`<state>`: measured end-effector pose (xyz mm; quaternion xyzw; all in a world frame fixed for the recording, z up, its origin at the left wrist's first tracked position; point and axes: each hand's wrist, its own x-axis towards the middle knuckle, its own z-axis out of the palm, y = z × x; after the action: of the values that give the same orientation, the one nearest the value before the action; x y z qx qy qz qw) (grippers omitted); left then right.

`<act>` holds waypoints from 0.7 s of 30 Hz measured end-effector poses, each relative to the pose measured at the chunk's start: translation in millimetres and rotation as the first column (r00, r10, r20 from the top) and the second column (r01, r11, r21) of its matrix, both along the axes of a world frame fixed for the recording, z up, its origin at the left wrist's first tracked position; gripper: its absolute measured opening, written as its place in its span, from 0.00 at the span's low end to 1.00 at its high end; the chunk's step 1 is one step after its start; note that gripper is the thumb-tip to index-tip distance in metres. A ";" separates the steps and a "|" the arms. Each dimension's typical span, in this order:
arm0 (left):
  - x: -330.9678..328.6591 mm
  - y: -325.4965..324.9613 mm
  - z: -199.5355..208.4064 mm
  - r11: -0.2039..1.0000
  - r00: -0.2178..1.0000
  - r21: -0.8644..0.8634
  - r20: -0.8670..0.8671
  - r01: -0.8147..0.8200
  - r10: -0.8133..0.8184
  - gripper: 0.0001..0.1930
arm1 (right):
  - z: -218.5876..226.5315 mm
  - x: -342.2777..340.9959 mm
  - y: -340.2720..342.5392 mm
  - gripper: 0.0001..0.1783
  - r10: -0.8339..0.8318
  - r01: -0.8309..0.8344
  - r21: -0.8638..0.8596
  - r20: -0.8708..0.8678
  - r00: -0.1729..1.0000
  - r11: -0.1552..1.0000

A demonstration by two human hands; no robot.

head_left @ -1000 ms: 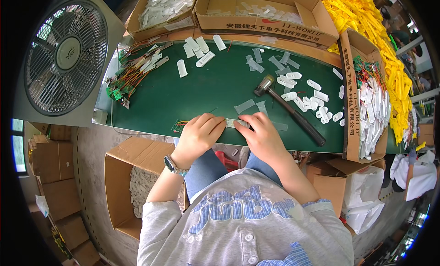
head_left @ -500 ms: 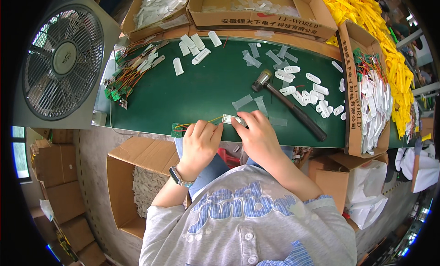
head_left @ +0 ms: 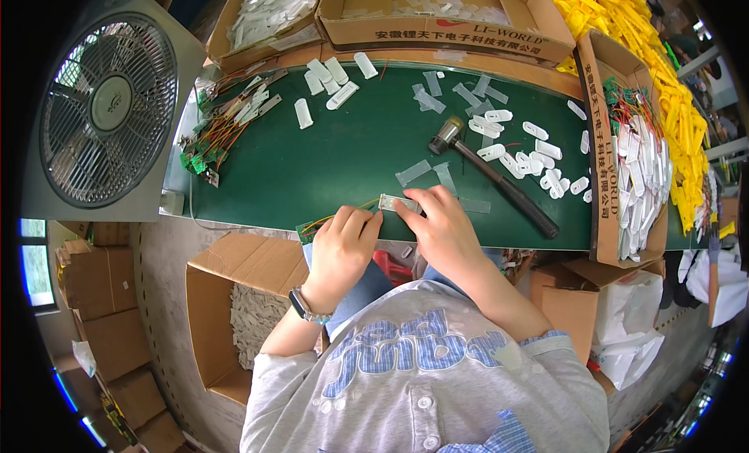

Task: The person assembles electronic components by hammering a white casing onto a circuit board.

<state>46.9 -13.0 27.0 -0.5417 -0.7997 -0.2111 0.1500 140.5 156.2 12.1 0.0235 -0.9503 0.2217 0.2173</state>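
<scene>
Near the table's front edge, a small white plastic casing point(head_left: 388, 204) lies between my hands. My right hand point(head_left: 443, 228) grips its right end with thumb and fingers. At its left end are the closed fingers of my left hand point(head_left: 347, 238), pinching where thin wires point(head_left: 355, 208) meet the casing. Those yellow and red wires lead left to a green circuit board point(head_left: 306, 233), partly hidden behind my left hand. A hammer point(head_left: 499, 180) with a dark handle lies to the right of my hands. Clear tape strips point(head_left: 413, 173) lie just beyond them.
White casing pieces lie at the far left point(head_left: 342, 95) and right point(head_left: 530, 163) of the green tabletop. Wired boards point(head_left: 207, 152) are heaped left, beside a large fan point(head_left: 109, 106). Cardboard boxes stand at the back point(head_left: 445, 33) and right point(head_left: 597, 149). An open carton point(head_left: 207, 328) sits below.
The green board has tilted and slipped further behind my left hand. Both hands keep their hold at the casing, nearly in place. The whole view has shifted slightly.
</scene>
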 end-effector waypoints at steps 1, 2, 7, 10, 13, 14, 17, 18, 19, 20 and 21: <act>2.5 0.7 -1.0 1.000 1.000 0.005 0.017 -0.020 0.020 0.11 | 1.3 0.2 0.6 0.26 0.003 -0.003 -0.004 0.000 1.000 1.000; 4.1 1.4 -1.5 0.999 0.999 0.010 0.033 -0.041 0.041 0.11 | 2.1 0.3 1.0 0.27 0.007 -0.007 -0.007 0.001 1.000 1.000; -0.8 6.1 4.7 0.997 0.987 0.000 0.141 -0.077 0.077 0.08 | 1.4 0.2 3.2 0.27 0.004 -0.004 -0.007 -0.019 1.000 1.000; -14.9 7.5 2.0 0.998 0.963 0.034 0.269 -0.045 0.034 0.07 | -1.0 -0.6 4.2 0.26 0.004 -0.005 -0.009 -0.033 0.999 1.000; -24.2 9.6 3.5 0.996 0.939 0.085 0.342 -0.005 -0.024 0.08 | -2.0 -1.2 4.6 0.24 0.000 -0.001 -0.019 -0.051 0.999 1.000; -26.2 10.2 4.2 0.995 0.934 0.096 0.356 0.001 -0.035 0.09 | -2.2 -1.4 4.5 0.24 -0.001 -0.001 -0.024 -0.063 0.998 1.000; -32.6 11.5 2.2 0.994 0.944 0.106 0.321 0.038 -0.071 0.12 | -3.5 -1.9 4.5 0.23 -0.005 0.003 -0.026 -0.079 0.997 1.000; -34.1 11.0 1.3 0.994 0.944 0.105 0.322 0.040 -0.072 0.12 | -4.3 -1.8 4.8 0.23 -0.006 0.004 -0.027 -0.079 0.997 1.000; -35.5 10.3 0.4 0.991 0.943 0.115 0.317 0.067 -0.100 0.13 | -5.0 -1.6 5.2 0.20 0.003 -0.005 -0.021 -0.064 0.998 1.000; -36.9 9.9 -0.3 0.988 0.941 0.125 0.313 0.094 -0.129 0.15 | -5.4 -1.3 5.6 0.18 0.013 -0.013 -0.016 -0.050 0.999 1.000; -38.4 10.0 -0.7 0.988 0.941 0.124 0.313 0.095 -0.130 0.15 | -5.5 -1.3 5.5 0.18 0.011 -0.012 -0.017 -0.050 0.999 1.000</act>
<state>8.5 -3.0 26.3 -0.5363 -0.7686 -0.3470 0.0346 139.2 161.8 6.6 0.0327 -0.9426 0.2303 0.2396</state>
